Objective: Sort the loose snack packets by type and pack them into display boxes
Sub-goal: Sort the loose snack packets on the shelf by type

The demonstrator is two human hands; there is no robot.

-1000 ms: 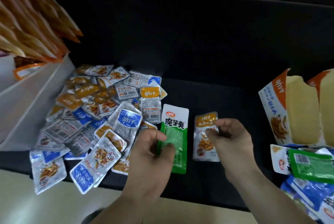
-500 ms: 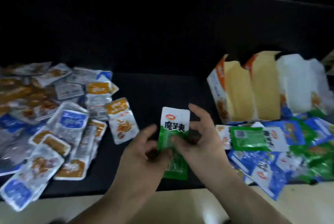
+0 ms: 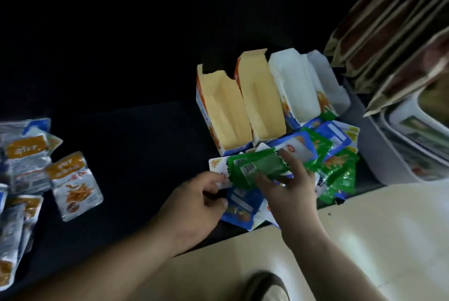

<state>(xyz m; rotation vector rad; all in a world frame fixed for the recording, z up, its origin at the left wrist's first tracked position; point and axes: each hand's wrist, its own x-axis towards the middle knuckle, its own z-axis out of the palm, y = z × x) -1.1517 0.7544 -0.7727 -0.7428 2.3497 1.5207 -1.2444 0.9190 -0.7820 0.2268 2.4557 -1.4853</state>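
Whereas half a second ago both hands held the green packet upright between them at the middle of the dark surface, the right hand (image 3: 291,191) alone now has it. Its thumb is under and its fingers are over the green packet (image 3: 255,169), which lies sideways with the barcode side up, seemingly on top of a few more of the same kind. The left hand (image 3: 194,203) has let go. It is loosely curled, with the index tip on the edge of a white packet (image 3: 216,163) just beside the green one, but I cannot tell whether it pinches that edge.

The green packet has travelled right and now sits over the heap of blue and green packets (image 3: 340,172) in front of the open boxes (image 3: 223,116). The unsorted pile (image 3: 26,155) has slid to the far left of the view, well apart, with one orange-topped packet (image 3: 73,184) lying at its near side.

My reading is that this packet has been sorted to its group but not yet boxed. Packing the greens into a box looks like the next step, and much of the left pile remains to be sorted.
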